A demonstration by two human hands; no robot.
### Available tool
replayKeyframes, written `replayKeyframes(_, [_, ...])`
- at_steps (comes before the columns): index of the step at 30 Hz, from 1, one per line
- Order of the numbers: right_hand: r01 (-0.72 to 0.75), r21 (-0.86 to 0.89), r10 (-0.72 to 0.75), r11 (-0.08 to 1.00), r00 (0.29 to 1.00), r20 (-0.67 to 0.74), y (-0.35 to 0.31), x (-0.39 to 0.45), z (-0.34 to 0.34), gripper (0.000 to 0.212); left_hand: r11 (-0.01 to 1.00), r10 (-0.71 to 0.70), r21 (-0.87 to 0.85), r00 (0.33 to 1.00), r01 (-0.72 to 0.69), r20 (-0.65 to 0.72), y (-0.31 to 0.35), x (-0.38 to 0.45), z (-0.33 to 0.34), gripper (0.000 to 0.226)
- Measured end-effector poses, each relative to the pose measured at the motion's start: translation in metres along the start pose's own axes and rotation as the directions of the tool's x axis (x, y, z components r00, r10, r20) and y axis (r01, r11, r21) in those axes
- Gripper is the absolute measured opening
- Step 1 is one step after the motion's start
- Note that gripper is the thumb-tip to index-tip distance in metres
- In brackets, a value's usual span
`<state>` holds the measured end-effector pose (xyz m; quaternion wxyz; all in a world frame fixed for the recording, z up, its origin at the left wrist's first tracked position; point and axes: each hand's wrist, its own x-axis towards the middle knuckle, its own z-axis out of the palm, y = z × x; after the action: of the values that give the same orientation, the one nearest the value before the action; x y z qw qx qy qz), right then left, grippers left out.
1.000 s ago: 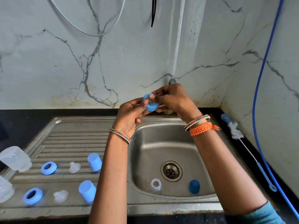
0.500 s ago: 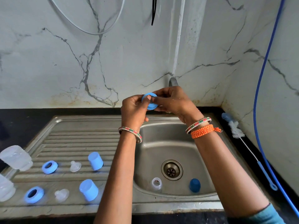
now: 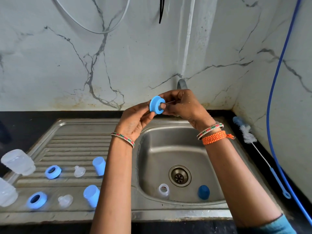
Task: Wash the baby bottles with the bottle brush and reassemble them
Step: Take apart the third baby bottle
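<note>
Above the sink basin [image 3: 175, 149], both hands hold one blue collar ring [image 3: 156, 105]. My left hand [image 3: 135, 119] pinches its lower left rim from below. My right hand [image 3: 184, 105] curls against its right side, and one fingertip shows in the ring's hole. The bottle brush [image 3: 247, 132] lies untouched on the black counter at the right. Two clear bottles [image 3: 18, 162] [image 3: 6, 193] stand at the drainboard's left edge. Beside them lie two blue rings [image 3: 53, 171] [image 3: 36, 200], two clear nipples [image 3: 79, 171] [image 3: 65, 200] and two blue caps [image 3: 99, 165] [image 3: 92, 195].
A clear nipple [image 3: 163, 190] and a dark blue cap [image 3: 204, 192] rest in the basin near the drain [image 3: 179, 175]. The tap [image 3: 181, 83] sticks out of the marble wall just behind my hands. A blue hose [image 3: 273, 115] hangs along the right wall.
My hands have risen a little with the ring. The ring has turned so its flat face shows, and a right fingertip now sits in its hole.
</note>
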<state>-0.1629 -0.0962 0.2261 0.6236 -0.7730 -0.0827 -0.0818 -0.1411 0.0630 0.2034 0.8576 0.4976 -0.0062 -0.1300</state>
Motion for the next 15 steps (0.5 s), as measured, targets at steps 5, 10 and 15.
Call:
replayKeyframes(5, [-0.079, 0.148, 0.078, 0.986, 0.997, 0.014, 0.011, 0.005, -0.001, 0.015, 0.999, 0.027, 0.022, 0.999, -0.026, -0.022, -0.010, 0.007, 0.002, 0.011])
replayKeyframes(10, [-0.220, 0.373, 0.212, 0.901, 0.975, 0.062, 0.029, 0.004, 0.001, 0.016, 0.991, 0.058, 0.128, 0.995, -0.047, -0.077, -0.029, 0.020, -0.004, 0.022])
replayKeyframes(15, [-0.318, 0.292, 0.339, 0.902, 0.940, -0.025, 0.062, 0.014, 0.014, 0.013, 0.938, 0.019, 0.345, 1.000, -0.013, -0.015, -0.057, 0.033, -0.017, 0.048])
